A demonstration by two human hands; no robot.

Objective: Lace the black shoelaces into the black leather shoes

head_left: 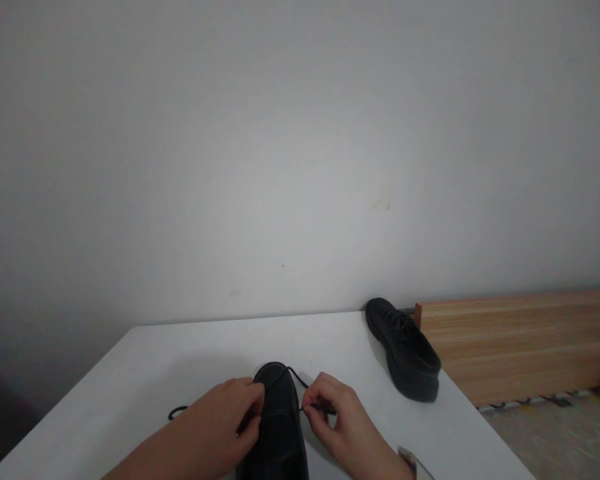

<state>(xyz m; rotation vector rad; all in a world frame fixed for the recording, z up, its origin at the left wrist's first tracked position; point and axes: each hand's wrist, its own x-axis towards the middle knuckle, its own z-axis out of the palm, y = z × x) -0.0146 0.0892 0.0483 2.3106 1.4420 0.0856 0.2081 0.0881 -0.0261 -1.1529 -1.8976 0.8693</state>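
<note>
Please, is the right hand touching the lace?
Touching. The head view shows the right hand pinching the lace between thumb and fingers.

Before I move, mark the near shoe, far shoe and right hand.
Near shoe [280, 430]: head view, middle of its dark top.
Far shoe [398, 353]: head view, side.
Right hand [346, 415]: head view, back.

A head-worn camera looks forward and down from near the white table [330, 340], mostly facing the pale wall [300, 153].
</note>
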